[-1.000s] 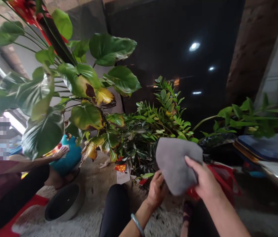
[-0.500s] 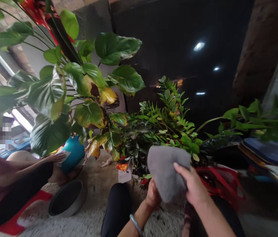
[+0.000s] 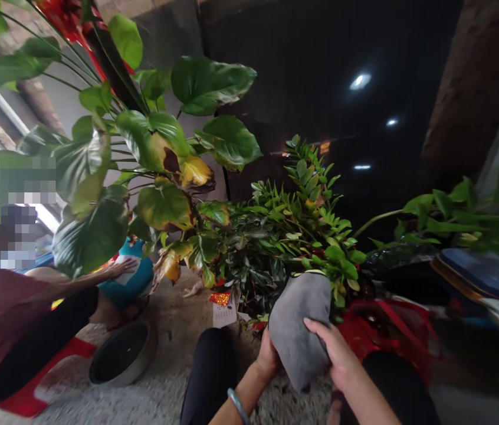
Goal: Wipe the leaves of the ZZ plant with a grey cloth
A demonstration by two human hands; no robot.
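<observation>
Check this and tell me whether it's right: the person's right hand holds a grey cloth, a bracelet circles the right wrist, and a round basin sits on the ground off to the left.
Not quite: the head view shows the bracelet on the left wrist. The right hand does hold a grey cloth, and a round basin sits on the ground off to the left.

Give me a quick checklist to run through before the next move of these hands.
1. Right hand on the grey cloth: ok, thumb lies on its near face.
2. Left hand gripping: cannot tell, its fingers are hidden behind the cloth's left edge.
3. Cloth clear of the leafy plant: cannot tell, its top edge overlaps the leaves in this view.
4. Co-worker's hand out of the way: ok, well off to the left.
5. Basin apart from both hands: ok, it stands on the floor.
</observation>
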